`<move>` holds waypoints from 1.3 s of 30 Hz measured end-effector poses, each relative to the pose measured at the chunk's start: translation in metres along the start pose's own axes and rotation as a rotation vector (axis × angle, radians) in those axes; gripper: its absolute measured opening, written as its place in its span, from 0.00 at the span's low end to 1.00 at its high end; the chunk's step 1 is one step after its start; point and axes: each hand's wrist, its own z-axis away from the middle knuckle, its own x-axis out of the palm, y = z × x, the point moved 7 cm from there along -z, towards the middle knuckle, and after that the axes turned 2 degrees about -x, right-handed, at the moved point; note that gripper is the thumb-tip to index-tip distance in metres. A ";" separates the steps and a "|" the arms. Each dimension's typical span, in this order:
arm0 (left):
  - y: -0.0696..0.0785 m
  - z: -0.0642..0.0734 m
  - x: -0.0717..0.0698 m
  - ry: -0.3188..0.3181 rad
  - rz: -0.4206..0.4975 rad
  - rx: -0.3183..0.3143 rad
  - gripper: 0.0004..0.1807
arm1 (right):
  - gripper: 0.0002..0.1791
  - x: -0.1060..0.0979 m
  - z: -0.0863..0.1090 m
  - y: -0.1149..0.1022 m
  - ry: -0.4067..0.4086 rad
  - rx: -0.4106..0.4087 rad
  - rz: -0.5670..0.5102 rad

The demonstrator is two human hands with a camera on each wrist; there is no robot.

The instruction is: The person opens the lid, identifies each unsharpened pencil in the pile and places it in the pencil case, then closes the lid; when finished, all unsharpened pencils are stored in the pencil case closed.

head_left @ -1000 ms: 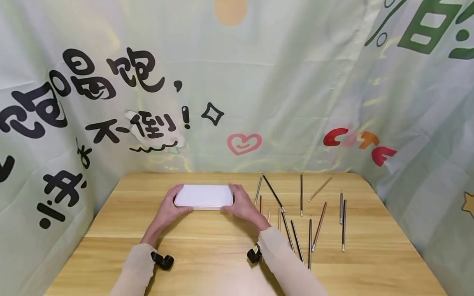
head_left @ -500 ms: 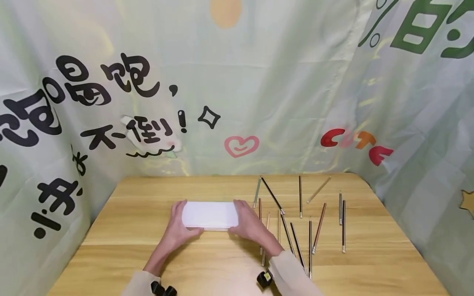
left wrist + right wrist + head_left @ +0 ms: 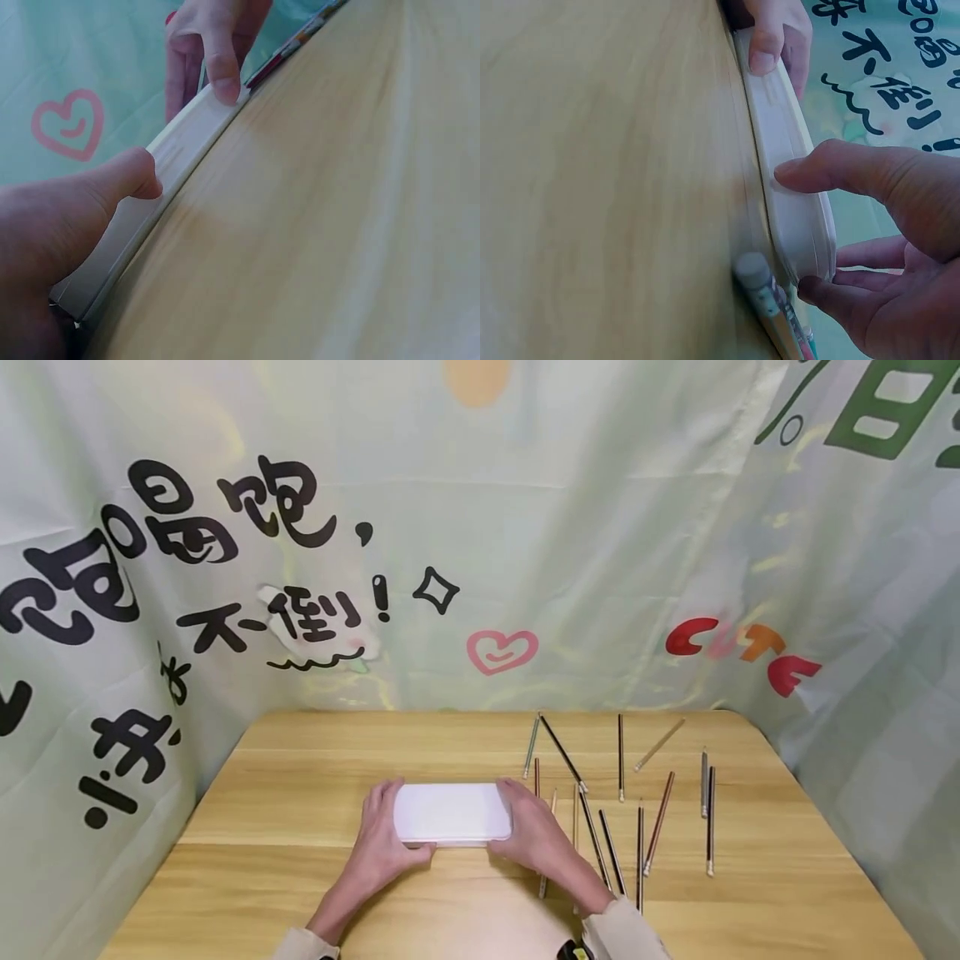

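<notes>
A flat white pencil box with rounded corners lies on the wooden table, smooth top facing up. My left hand grips its left end, thumb on the near side. My right hand holds the right end in the same way. In the left wrist view, the left thumb presses the box's near wall. The right wrist view shows the right thumb on that wall and other fingers around the end. A pencil with an eraser tip lies close to that end. The box's inside is hidden.
Several loose pencils lie scattered right of the box, among them a black pencil, a red pencil and a grey pencil. My right forearm passes over some. A printed cloth hangs behind the wooden table.
Both hands have drawn the white pencil box nearer to me and a little to the right, keeping hold of its ends. The head view has also shifted slightly. The pencils appear to lie as before.
</notes>
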 end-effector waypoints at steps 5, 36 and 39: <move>0.001 0.004 0.003 -0.005 -0.005 -0.013 0.60 | 0.52 -0.002 0.002 0.003 -0.010 0.015 -0.024; -0.037 -0.009 -0.024 -0.290 0.307 -0.056 0.59 | 0.37 -0.020 -0.008 0.039 -0.080 0.145 -0.397; -0.039 -0.009 -0.020 -0.274 0.280 -0.086 0.62 | 0.30 -0.025 -0.011 0.045 0.040 0.177 -0.409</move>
